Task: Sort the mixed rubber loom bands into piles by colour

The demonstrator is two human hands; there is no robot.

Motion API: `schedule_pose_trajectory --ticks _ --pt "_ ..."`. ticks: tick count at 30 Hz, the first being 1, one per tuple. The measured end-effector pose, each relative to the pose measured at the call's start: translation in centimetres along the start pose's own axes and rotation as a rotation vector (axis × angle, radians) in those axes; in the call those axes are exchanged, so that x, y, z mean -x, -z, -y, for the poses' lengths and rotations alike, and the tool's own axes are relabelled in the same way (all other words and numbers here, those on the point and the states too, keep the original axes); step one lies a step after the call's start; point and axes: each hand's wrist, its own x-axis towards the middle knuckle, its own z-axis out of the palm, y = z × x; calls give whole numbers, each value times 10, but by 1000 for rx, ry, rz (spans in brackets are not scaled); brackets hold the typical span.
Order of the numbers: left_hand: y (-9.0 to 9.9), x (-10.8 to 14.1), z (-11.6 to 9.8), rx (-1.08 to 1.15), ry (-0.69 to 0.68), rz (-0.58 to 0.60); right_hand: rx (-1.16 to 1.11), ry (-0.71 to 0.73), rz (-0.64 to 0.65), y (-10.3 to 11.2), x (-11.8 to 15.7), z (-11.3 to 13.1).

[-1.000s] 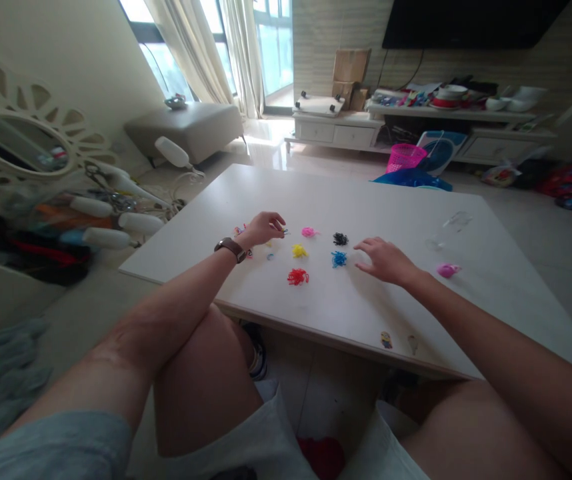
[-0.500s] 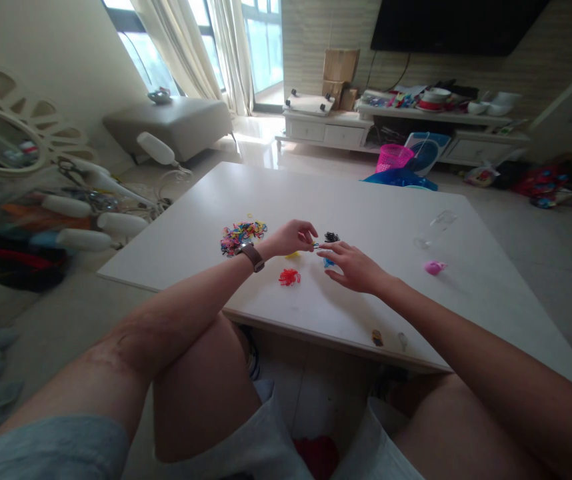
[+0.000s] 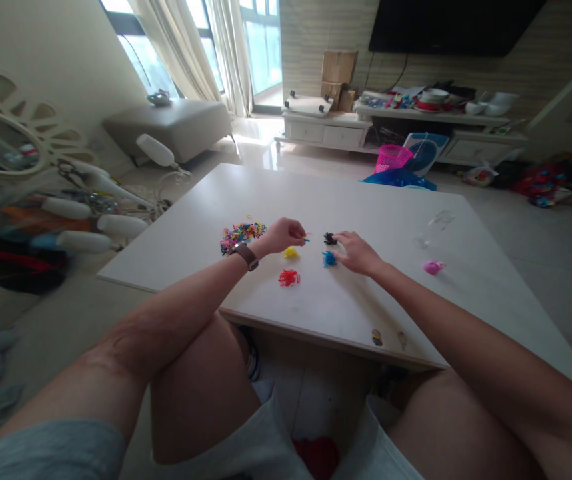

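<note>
Small loop-shaped rubber bands lie in colour piles on the white table (image 3: 266, 193). My left hand (image 3: 287, 236), with a brown-strapped watch (image 3: 247, 255) on its wrist, is closed in a pinch on a few rubber bands (image 3: 307, 238), blue and pinkish ends showing. Below it sit a yellow pile (image 3: 291, 253) and a red pile (image 3: 289, 278). My right hand (image 3: 359, 253) is open, index fingertip at the black pile (image 3: 329, 239) and thumb beside the blue pile (image 3: 329, 259). Left of my left hand spreads a larger mixed-colour pile (image 3: 241, 235).
On the table's right are a pink toy-like object (image 3: 434, 267) and clear plastic pieces (image 3: 440, 220). A small minion figure (image 3: 377, 337) and a pale, key-like item (image 3: 402, 340) lie near the front edge. A white lamp (image 3: 116, 223) stands at the left.
My hands have moved apart. The right one has shifted to the black pile, with its fingers spread, and the left one has drawn slightly left, still pinching bands.
</note>
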Motion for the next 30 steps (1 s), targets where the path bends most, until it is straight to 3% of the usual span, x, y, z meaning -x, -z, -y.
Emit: schedule_pose_trajectory --ticks 4,8,13,19,30 --pt "-1 5 -2 27 62 37 -41 -22 0 -13 -10 -15" --pt "-2 7 -4 90 73 65 -73 -9 -16 -10 -8 -13" --pt "-3 7 -6 115 76 97 -182 153 -49 8 4 10" --pt "-8 6 -5 127 12 171 -313 317 36 18 20 43" --pt "-5 1 -5 71 -33 210 -275 264 16 25 27 38"
